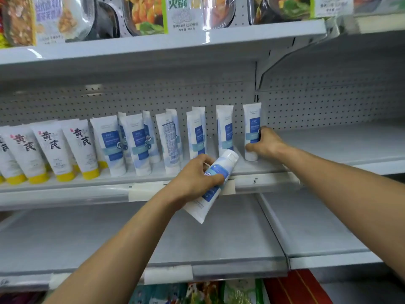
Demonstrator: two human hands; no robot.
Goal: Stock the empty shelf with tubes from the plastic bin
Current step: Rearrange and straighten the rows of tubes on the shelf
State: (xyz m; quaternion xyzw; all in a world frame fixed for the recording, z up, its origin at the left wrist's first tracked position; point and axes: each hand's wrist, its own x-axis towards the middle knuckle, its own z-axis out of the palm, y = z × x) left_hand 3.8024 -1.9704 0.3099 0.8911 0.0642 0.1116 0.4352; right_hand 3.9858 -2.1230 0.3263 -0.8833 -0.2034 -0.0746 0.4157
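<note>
Tubes [109, 145] are standing in a row on the middle shelf [98, 182], before the pegboard [131, 99]. The rightmost tube [252, 119] is standing at the row's right end, inside the right grip [266, 142]. The tilted tube [211, 193] is hanging in the left grip [195, 181], before the shelf's front edge and above the lower shelf [197, 235].

White, blue-labelled tubes [140, 145]; shelf [328, 141] seemingly pale grey.

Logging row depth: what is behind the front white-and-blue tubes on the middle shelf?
More white-and-blue plastic tubes peek out behind several front tubes, then the white perforated back panel. Their lower halves are covered, so the count is unclear.
</note>
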